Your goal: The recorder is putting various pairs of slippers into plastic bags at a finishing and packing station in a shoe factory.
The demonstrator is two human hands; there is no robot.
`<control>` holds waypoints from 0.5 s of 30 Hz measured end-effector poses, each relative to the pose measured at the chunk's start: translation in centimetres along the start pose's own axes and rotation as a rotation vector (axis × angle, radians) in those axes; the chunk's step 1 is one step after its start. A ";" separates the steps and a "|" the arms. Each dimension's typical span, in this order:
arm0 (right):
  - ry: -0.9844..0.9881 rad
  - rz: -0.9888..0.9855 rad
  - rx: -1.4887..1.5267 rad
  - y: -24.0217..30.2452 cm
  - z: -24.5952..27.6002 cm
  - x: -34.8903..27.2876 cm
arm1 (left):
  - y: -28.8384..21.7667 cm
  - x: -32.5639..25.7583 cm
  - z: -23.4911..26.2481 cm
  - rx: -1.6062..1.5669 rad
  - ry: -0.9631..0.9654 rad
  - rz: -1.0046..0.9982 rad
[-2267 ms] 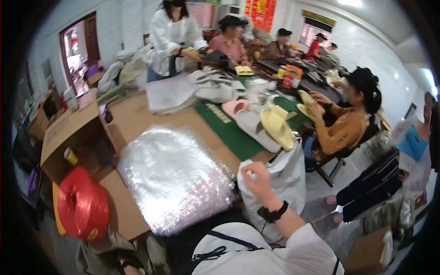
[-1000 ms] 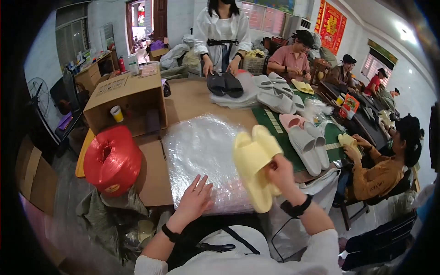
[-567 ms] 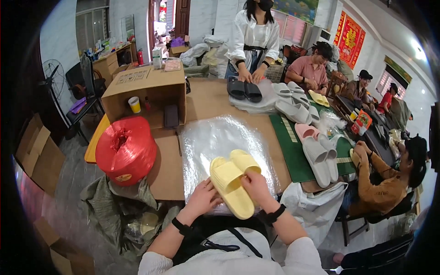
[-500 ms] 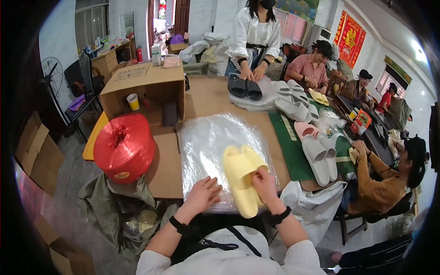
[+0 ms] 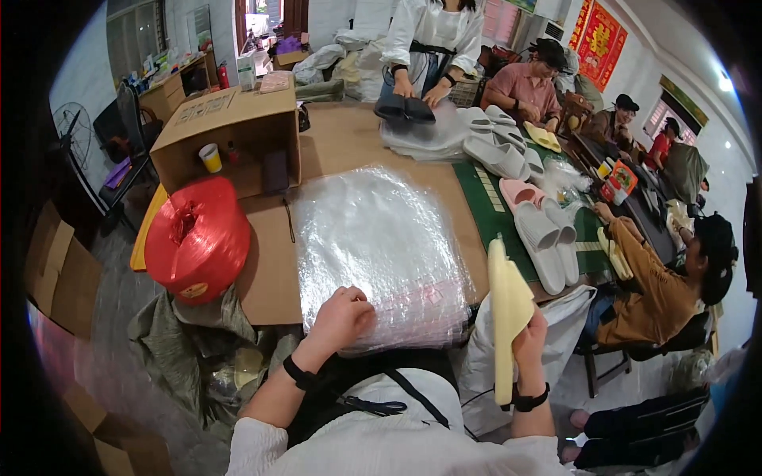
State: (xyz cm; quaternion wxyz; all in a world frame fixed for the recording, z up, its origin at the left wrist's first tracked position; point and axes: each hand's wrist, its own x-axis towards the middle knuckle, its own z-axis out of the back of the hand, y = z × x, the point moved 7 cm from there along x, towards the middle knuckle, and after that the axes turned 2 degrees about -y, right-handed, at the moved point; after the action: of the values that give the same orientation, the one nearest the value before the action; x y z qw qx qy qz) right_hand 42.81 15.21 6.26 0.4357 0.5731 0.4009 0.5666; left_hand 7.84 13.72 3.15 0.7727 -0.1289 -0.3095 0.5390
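A pair of yellow slippers [image 5: 508,309] is in my right hand [image 5: 530,341], held on edge off the table's near right side, to the right of the bags. My right fingers wrap around the slippers and are partly hidden behind them. A stack of clear plastic bags [image 5: 373,230] lies flat before me, with pinkish printing along its near end. Over the stack's near left part is my left hand [image 5: 343,317], its fingers curled together against the plastic. Whether those fingers pinch a bag is hidden.
Left of the bags are a big red roll of plastic twine [image 5: 198,238] and an open cardboard box [image 5: 230,143]. Grey slippers [image 5: 548,238] stand on a green mat [image 5: 476,206] to the right. Across the table, a person handles black slippers [image 5: 405,109]; another [image 5: 651,293] sits at right.
My right hand has carried the yellow slippers right, away from above the bags, and turned them on edge. My left fingers, spread before, have curled. The person opposite has lifted the black slippers slightly.
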 end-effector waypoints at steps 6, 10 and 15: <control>0.477 -0.041 -0.454 4.3 -8.5 -5.3 | -0.5 0.6 1.2 -0.105 -0.262 0.035; 0.636 -0.022 -0.571 3.6 -10.1 -4.9 | -0.5 0.9 1.1 -0.193 -0.236 0.153; 0.509 0.171 -0.829 2.7 -10.6 -4.2 | -3.3 0.9 1.7 -0.191 -0.205 -0.086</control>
State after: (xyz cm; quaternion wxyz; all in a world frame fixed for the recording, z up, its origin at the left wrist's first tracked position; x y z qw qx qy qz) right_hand 31.95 10.86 7.31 0.4674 0.2258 0.1870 0.8340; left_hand 9.47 13.01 6.51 0.7436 -0.1328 -0.4418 0.4840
